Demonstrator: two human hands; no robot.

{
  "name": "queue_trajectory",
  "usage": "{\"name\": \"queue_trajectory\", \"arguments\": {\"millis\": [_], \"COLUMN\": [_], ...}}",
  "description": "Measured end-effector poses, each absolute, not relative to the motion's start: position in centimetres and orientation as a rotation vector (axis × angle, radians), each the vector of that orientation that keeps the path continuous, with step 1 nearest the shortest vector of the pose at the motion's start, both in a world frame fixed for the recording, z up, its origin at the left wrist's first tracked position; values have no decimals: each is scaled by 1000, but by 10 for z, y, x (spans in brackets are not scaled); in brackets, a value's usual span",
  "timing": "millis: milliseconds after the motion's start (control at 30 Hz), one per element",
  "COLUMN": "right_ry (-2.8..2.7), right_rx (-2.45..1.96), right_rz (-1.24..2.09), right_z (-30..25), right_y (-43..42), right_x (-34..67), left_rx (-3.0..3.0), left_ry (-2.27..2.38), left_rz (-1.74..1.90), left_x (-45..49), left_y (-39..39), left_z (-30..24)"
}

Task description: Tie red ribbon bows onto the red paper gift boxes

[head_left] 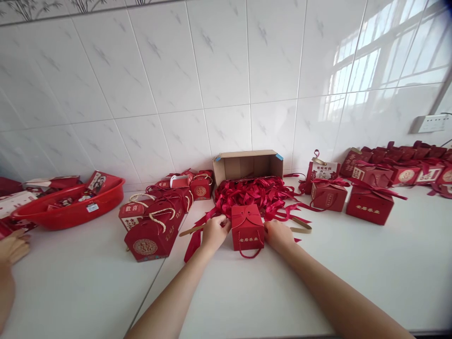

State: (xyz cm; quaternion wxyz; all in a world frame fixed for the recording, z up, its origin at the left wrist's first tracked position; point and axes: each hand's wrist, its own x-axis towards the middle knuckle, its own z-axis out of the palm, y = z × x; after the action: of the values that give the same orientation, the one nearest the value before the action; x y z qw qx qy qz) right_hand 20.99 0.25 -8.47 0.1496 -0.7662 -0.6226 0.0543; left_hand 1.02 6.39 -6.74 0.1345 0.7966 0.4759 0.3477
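Observation:
A small red gift box [247,228] with gold lettering and a cord handle stands on the white counter [247,292] in front of me. My left hand [214,231] is closed at the box's left side, pinching a red ribbon [193,245] that trails down to the left. On the box's right side, my right hand [278,235] is closed on another length of ribbon. Just behind the box lies a heap of red ribbons [257,194].
An open cardboard box [247,165] stands against the tiled wall behind the ribbons. Red gift bags [152,226] cluster at the left, and ribboned red boxes [369,203] line the right. A red basin [70,207] sits far left. Another person's hand [12,249] shows at the left edge.

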Motion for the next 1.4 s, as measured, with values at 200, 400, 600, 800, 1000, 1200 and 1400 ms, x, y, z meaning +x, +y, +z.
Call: {"name": "queue_trajectory", "arguments": {"millis": [200, 400, 600, 800, 1000, 1200, 1400], "right_ry": [-1740, -1646, -1535, -1506, -1555, -1695, -1803], "right_rx": [-2142, -2047, -1977, -1975, -2043, -2148, -2206], "right_rz": [166, 183, 112, 89, 102, 154, 141], "right_z": [-87, -85, -78, -77, -81, -85, -85], "right_y": [2, 1, -1, -2, 1, 4, 3], "right_x": [212, 212, 213, 212, 214, 212, 207], "left_rx": [2306, 2340, 2410, 2446, 2407, 2339, 2344], "left_ry": [1427, 1540, 1616, 1621, 1584, 1500, 1324], "left_rz": [922, 670, 445, 407, 524, 827, 1073], "left_x": [11, 11, 12, 14, 12, 8, 6], "left_y": [64, 66, 65, 63, 67, 69, 67], "left_z": [-71, -72, -74, -74, -74, -73, -73]}}
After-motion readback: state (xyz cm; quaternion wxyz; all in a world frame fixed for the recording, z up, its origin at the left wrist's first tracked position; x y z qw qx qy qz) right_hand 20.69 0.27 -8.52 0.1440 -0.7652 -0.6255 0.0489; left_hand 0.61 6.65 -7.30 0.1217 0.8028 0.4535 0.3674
